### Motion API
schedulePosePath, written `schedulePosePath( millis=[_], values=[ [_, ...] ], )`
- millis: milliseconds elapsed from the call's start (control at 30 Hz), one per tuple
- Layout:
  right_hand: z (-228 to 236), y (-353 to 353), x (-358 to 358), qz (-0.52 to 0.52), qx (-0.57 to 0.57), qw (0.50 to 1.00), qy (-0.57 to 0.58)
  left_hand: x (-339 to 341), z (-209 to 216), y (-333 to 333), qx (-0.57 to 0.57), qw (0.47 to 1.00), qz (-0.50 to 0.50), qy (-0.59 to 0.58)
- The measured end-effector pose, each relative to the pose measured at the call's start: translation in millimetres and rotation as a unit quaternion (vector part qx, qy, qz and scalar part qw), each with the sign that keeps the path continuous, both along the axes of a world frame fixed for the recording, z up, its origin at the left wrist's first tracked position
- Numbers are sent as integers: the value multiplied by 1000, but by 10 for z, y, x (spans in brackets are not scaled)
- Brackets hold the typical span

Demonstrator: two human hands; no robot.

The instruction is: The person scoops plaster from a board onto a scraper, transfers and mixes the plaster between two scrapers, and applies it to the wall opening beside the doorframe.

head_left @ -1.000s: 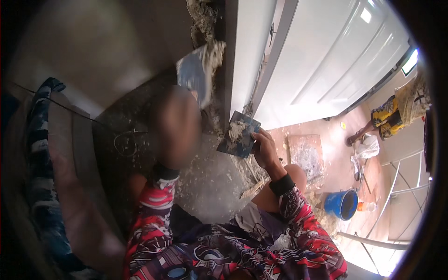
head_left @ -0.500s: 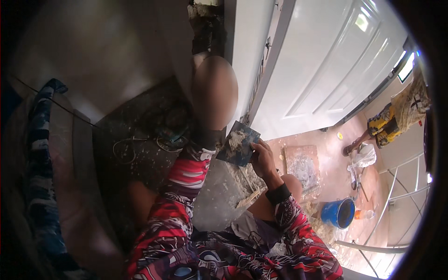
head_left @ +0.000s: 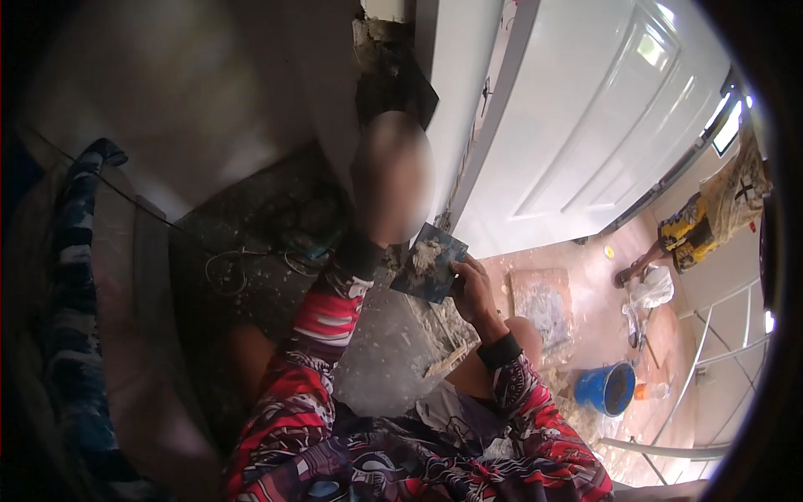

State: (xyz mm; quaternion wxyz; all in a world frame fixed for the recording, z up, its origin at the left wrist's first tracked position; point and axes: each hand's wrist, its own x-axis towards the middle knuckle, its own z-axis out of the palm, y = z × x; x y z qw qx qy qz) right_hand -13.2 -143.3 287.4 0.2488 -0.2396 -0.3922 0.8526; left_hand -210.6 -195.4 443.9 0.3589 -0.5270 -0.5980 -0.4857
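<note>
My left hand (head_left: 393, 180), smeared by a blur, reaches up along the white door frame (head_left: 456, 75). At its far end is a dark flat plate (head_left: 401, 94), its corner jutting over the frame's edge; the hand seems closed on it, though the fingers are hidden. Just beyond the plate, a rough broken gap (head_left: 381, 35) shows in the wall beside the frame. My right hand (head_left: 475, 289) grips a dark square plate (head_left: 439, 284) by its right edge, thumb on top. A lump of grey mortar (head_left: 427, 255) sits on that plate.
A white panelled door (head_left: 577, 117) stands at the right. Beyond my right arm are a stained square board (head_left: 542, 305), a blue bucket (head_left: 604, 387) and metal bars (head_left: 707, 335). A person (head_left: 690, 222) stands far right. A loose cable (head_left: 226, 272) lies on the floor at left.
The dark plate at my left hand has tilted, its corner now showing over the door frame. My left hand has shifted slightly right. The right hand's mortar plate has hardly moved.
</note>
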Motion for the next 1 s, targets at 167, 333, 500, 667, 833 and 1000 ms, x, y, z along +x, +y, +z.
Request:
schedulePosePath(
  millis=[167,333,500,667,833,1000],
  values=[
    [-111,44,-24,22,6,1000,-10,171,9,-241,-43,998,-28,-42],
    [-27,-19,-102,13,-7,1000,-5,20,96,-346,100,991,-25,-80],
    [-57,-46,-169,29,-8,1000,7,-75,271,-377,80,962,-116,-232],
    [-73,11,-118,22,-3,1000,8,-42,394,-401,82,965,-114,-223],
    [37,-25,-102,27,-7,1000,-3,-154,415,-248,37,984,-8,-174],
    [95,-39,-76,16,1,1000,-11,-127,349,-273,50,989,26,-140]
  ],
)
